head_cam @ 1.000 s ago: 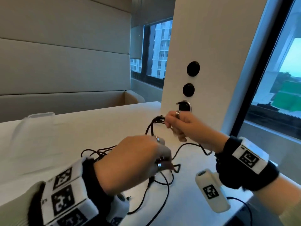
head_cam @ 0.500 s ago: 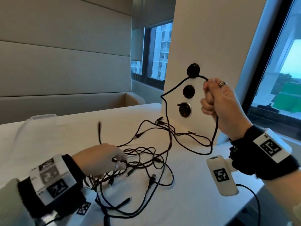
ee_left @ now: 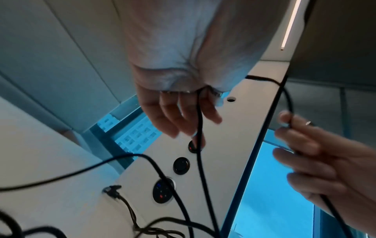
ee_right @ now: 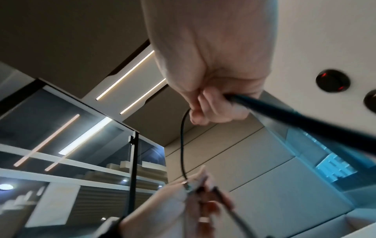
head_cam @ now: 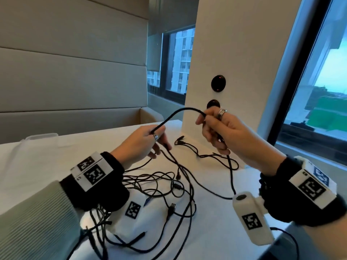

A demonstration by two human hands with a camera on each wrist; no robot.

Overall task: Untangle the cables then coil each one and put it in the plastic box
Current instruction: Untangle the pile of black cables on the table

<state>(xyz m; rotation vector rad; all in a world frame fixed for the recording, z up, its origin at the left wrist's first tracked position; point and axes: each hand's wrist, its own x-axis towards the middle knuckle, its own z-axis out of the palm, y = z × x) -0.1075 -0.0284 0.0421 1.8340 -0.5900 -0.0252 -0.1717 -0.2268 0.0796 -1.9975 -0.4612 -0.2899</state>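
One black cable (head_cam: 180, 110) arcs between both hands above the white table (head_cam: 47, 166). My left hand (head_cam: 156, 138) pinches it at the left end of the arc; from below, the cable (ee_left: 200, 145) runs down between its fingers. My right hand (head_cam: 208, 126) grips the other end in a closed fist (ee_right: 211, 103), and the cable (ee_right: 305, 124) trails off down to the table. A tangle of several black cables (head_cam: 169, 186) lies under and between my wrists. The translucent plastic box (head_cam: 37, 139) stands at the far left of the table.
A white pillar (head_cam: 234, 53) with round black sockets (head_cam: 218, 83) stands at the table's far side, right behind my right hand. Windows lie beyond and to the right. A padded bench wall (head_cam: 75, 81) runs along the back left.
My right hand has come down from high beside the pillar. My left hand has risen off the tangle and taken hold of the same cable, leaving a short arc between the hands.
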